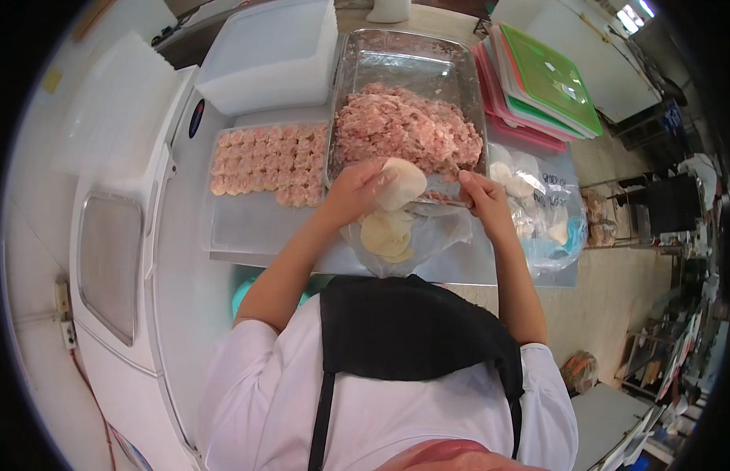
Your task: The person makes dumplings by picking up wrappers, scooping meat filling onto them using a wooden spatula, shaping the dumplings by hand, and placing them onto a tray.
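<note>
My left hand (357,188) is closed around the edge of a pale round dumpling wrapper (402,185), held up over the near rim of the metal tray. Right of it, my right hand (484,202) pinches a thin flat tool whose kind I cannot make out; its far end is by the meat. Pink minced meat (408,129) is heaped in the deep metal tray (404,63). Below my hands a stack of round wrappers (385,235) lies on a clear plastic bag (439,239). To the left, rows of filled dumplings (271,161) sit in a shallow plastic tray (255,228).
Stacked white plastic containers (271,55) stand at the back left. Green, pink and white lids (545,82) are piled at the back right. Bags of wrappers (530,196) lie on the table's right side. A white freezer (118,259) is at my left.
</note>
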Available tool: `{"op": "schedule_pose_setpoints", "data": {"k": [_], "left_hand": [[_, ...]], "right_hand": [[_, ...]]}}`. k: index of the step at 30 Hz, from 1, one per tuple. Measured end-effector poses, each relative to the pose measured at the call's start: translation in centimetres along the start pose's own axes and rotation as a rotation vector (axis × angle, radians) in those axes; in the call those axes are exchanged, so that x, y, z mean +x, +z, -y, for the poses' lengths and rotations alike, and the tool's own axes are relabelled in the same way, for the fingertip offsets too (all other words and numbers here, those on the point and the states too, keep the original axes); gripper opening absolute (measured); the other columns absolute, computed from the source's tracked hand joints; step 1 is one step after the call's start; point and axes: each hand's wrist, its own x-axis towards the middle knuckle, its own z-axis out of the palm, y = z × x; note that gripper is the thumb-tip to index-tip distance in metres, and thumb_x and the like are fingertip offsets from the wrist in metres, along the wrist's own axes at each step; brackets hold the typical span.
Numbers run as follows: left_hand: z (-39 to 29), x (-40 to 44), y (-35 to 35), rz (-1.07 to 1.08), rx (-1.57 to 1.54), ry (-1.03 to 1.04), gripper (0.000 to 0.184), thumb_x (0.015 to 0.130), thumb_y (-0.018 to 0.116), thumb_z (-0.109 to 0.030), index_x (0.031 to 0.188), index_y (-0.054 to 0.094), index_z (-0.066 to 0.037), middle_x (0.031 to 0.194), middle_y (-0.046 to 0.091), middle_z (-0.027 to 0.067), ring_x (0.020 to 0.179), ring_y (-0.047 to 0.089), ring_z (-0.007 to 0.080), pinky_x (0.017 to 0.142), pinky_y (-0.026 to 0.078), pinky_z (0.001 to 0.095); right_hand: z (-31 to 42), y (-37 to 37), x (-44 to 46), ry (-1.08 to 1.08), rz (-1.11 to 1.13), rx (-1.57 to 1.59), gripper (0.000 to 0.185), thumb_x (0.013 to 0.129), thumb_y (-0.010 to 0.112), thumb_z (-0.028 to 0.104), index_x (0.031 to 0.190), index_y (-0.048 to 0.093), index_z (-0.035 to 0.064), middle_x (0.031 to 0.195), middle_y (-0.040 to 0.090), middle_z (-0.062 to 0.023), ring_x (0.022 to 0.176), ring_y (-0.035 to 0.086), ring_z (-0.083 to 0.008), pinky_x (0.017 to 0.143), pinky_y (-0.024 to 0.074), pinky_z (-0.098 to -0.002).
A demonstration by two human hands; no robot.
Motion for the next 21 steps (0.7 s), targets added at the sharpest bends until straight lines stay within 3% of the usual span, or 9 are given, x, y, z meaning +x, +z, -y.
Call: {"op": "schedule_pose_setpoints", "data": {"k": [4, 7, 10, 13, 16, 19, 21], "left_hand": [[-1.9, 1.8, 0.7, -0.074, -0.318, -0.307, 0.033, 0.094, 0.06, -0.024, 0.117, 0.062, -0.001, 0.091, 0.063, 0.0092, 0.087, 0.061, 0.014, 0.078, 0.051, 0.0303], [-0.9, 3.8, 1.9, 0.003, -0.429, -0.038, 0.036, 0.09, 0.064, -0.022, 0.121, 0.061, -0.004, 0.095, 0.065, 0.0131, 0.091, 0.064, 0.0176, 0.079, 0.052, 0.0321], [-1.1, 4.2, 2.5, -0.191, 0.167, 0.285, 0.034, 0.086, 0.065, -0.014, 0.119, 0.061, -0.007, 0.101, 0.067, 0.0136, 0.095, 0.066, 0.0225, 0.078, 0.053, 0.0335], [-2.7, 4.2, 1.4, -0.081, 0.48, 0.277, 0.035, 0.081, 0.064, -0.007, 0.116, 0.06, -0.008, 0.106, 0.067, 0.0134, 0.097, 0.066, 0.0271, 0.079, 0.052, 0.0355], [-3.6, 4.2, 1.1, -0.101, 0.397, 0.219, 0.027, 0.083, 0.067, -0.008, 0.108, 0.061, -0.002, 0.098, 0.068, 0.0101, 0.09, 0.067, 0.022, 0.079, 0.051, 0.034], [-3.0, 5.0, 2.1, -0.194, 0.229, 0.317, 0.026, 0.086, 0.064, -0.007, 0.111, 0.06, -0.006, 0.102, 0.068, 0.0115, 0.094, 0.068, 0.0269, 0.081, 0.053, 0.0377], [-2.8, 5.7, 3.4, -0.201, -0.509, -0.033, 0.024, 0.089, 0.062, -0.008, 0.112, 0.059, -0.004, 0.104, 0.066, 0.011, 0.097, 0.066, 0.0269, 0.085, 0.053, 0.0388]], "right_hand": [[2.0, 0.1, -1.4, -0.017, -0.092, 0.038, 0.037, 0.096, 0.053, 0.039, 0.1, 0.071, 0.0065, 0.06, 0.039, 0.0073, 0.052, 0.03, -0.0028, 0.047, 0.0208, -0.0208], [2.9, 0.6, -2.1, -0.07, -0.141, 0.034, 0.037, 0.097, 0.053, 0.039, 0.101, 0.071, 0.0063, 0.06, 0.038, 0.0074, 0.052, 0.03, -0.0027, 0.047, 0.0209, -0.0206], [3.2, 0.9, -2.4, -0.081, -0.144, 0.098, 0.037, 0.097, 0.054, 0.038, 0.104, 0.071, 0.006, 0.06, 0.037, 0.0084, 0.053, 0.03, -0.0021, 0.047, 0.0207, -0.0198], [3.3, 1.1, -3.0, -0.045, -0.123, 0.18, 0.036, 0.096, 0.055, 0.038, 0.103, 0.07, 0.0064, 0.061, 0.039, 0.008, 0.053, 0.03, -0.0019, 0.046, 0.0205, -0.0193], [3.0, 0.8, -3.0, -0.057, -0.117, 0.19, 0.036, 0.096, 0.054, 0.039, 0.101, 0.07, 0.0068, 0.061, 0.04, 0.0073, 0.053, 0.03, -0.0023, 0.046, 0.0204, -0.0196], [3.2, 0.4, -3.0, -0.087, -0.093, 0.161, 0.037, 0.097, 0.051, 0.04, 0.101, 0.069, 0.0072, 0.062, 0.04, 0.0063, 0.052, 0.03, -0.0031, 0.047, 0.0204, -0.0204], [3.1, 0.1, -2.4, -0.122, -0.074, 0.128, 0.037, 0.097, 0.051, 0.039, 0.101, 0.069, 0.0074, 0.062, 0.041, 0.0061, 0.052, 0.03, -0.0029, 0.048, 0.0206, -0.0203]]}}
